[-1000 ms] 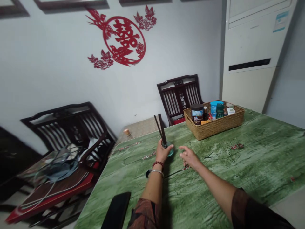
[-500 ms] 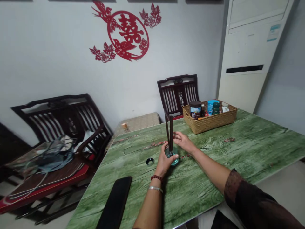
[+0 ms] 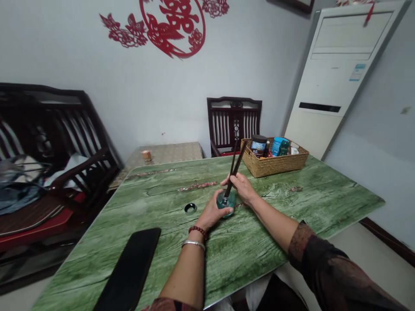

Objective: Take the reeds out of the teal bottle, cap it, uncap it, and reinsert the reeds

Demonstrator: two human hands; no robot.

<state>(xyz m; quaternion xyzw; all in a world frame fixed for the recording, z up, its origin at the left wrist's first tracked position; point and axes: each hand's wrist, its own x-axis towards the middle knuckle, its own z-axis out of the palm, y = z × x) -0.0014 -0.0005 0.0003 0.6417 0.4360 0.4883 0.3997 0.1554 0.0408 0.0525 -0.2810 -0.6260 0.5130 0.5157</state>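
A squat teal glass base [image 3: 226, 204] sits on the green table, with a pair of dark sticks [image 3: 235, 166] rising from it and leaning to the right. My left hand [image 3: 210, 214] cups the base from the near left side. My right hand [image 3: 242, 188] closes around the sticks low down, just above the base. A small black ring [image 3: 190, 207] lies on the table to the left of my left hand. A long black flat pad [image 3: 128, 270] lies near the front edge.
The green wood-pattern table [image 3: 292, 207] has a wicker basket [image 3: 274, 164] of jars and bottles at its far edge. Behind it stands a dark wooden chair [image 3: 234, 123]. A dark bench [image 3: 55, 129] with cloth stands left; a white floor air conditioner [image 3: 337, 73] stands right.
My right hand has moved from beside the sticks to grip them, and they now lean right. My left hand stays on the base. The whole view has turned and shifted.
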